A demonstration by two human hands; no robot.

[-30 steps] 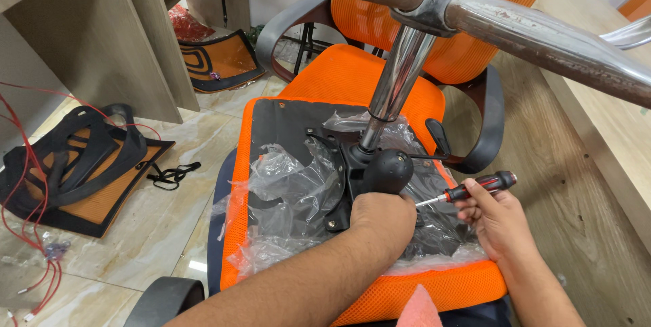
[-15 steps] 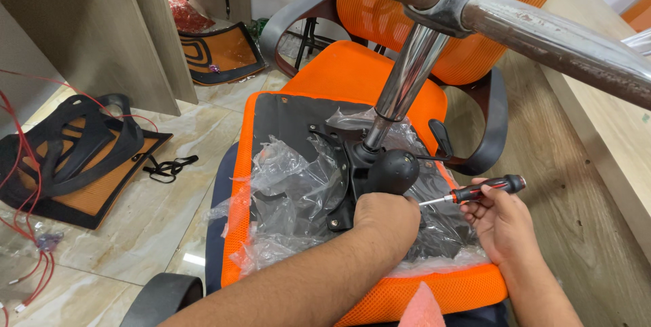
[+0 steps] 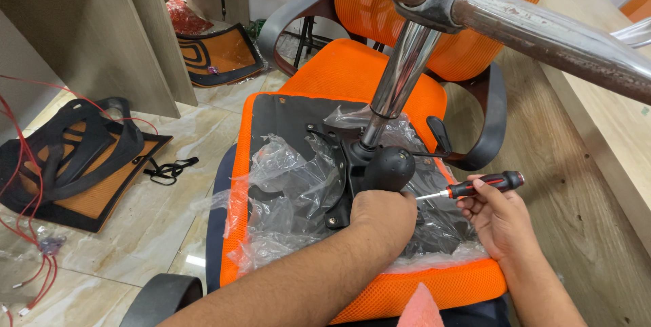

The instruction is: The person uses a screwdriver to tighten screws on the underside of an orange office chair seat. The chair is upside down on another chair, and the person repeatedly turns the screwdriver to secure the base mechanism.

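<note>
While the left hand (image 3: 383, 215) rested knuckles-up on the black mechanism plate (image 3: 342, 178) at the centre of the frame, its fingers were curled down out of sight, so I could not tell whether they gripped anything. The right hand (image 3: 498, 218), at the lower right, had its fingers wrapped around the red-and-black handle of a screwdriver (image 3: 475, 186), whose thin steel shaft pointed left toward the plate, its tip hidden just behind the left hand's knuckles.

The plate sat bolted on the underside of an upturned orange mesh seat (image 3: 380, 293), with a chrome gas column (image 3: 400, 79) rising from it to a scuffed, rust-flecked metal base (image 3: 529, 28) across the top of the frame. A round matte-black knob (image 3: 388, 168) stood just above the left hand.

Crinkled clear plastic wrap (image 3: 291, 191) lay bunched over the plate. It was slick and glossy, and it probably covered at least 1 screw head; a tip pressed through it could skid off and strike the left hand lying so close. The seat rested on a second orange chair (image 3: 352, 69), a springy footing, so a hard push might have rocked it.

On the pale marble-patterned floor (image 3: 135, 232) at the left lay a black-framed backrest (image 3: 74, 157) and loose red wires (image 3: 27, 232).
</note>
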